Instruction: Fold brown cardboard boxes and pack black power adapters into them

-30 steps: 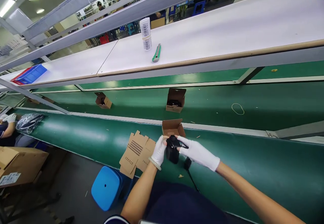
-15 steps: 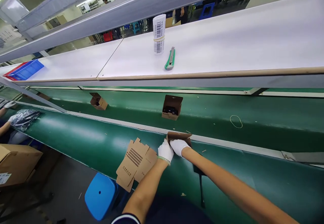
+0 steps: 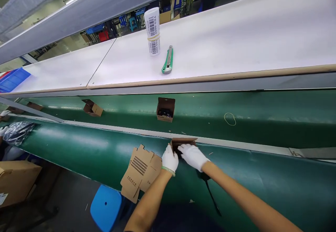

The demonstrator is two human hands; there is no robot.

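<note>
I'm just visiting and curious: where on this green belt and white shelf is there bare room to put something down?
Bare patches: the near green belt right of the right hand, and the white shelf right of the green knife. It is crowded where both hands meet at the small open box, with flat cartons beside the left hand.

Green belt (image 3: 78, 144), brown box (image 3: 183, 142), white-gloved hands (image 3: 181, 156)

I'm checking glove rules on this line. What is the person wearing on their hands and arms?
Both the left hand and right hand wear plain white fabric gloves ending at the wrist. The left glove's cuff has a pale greenish edge. The forearms are bare, with no sleeves visible.
</note>
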